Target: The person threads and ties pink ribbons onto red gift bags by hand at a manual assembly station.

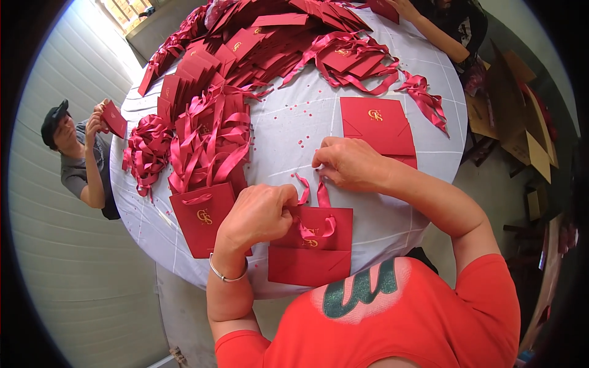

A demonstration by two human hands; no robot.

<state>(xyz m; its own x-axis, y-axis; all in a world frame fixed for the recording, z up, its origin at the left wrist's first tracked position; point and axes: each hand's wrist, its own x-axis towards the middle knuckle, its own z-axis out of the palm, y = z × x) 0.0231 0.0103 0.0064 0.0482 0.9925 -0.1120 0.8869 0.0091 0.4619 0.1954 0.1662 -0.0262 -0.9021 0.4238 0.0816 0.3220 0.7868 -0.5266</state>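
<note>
A red paper gift bag [310, 266] with a gold emblem lies flat on the table right in front of me. A pink-red ribbon [323, 195] rises from its top edge, and a ribbon loop hangs over its front. My right hand [353, 164] pinches an end of this ribbon above the bag. At the bag's upper left corner my left hand [261, 211] is closed, its fingertips partly hidden. Another gift bag [204, 219] with a ribbon handle lies left of my left hand. Beyond my right forearm lie flat red bags [375, 124] without visible ribbons.
Ribboned bags [211, 138] are heaped at left, beside a tangle of ribbon [148, 150]. Stacks of red bags [264, 52] cover the table's far side. A person [83, 153] at left holds a bag; another person's arm [438, 37] reaches in far right. Cardboard boxes [521, 116] stand at right.
</note>
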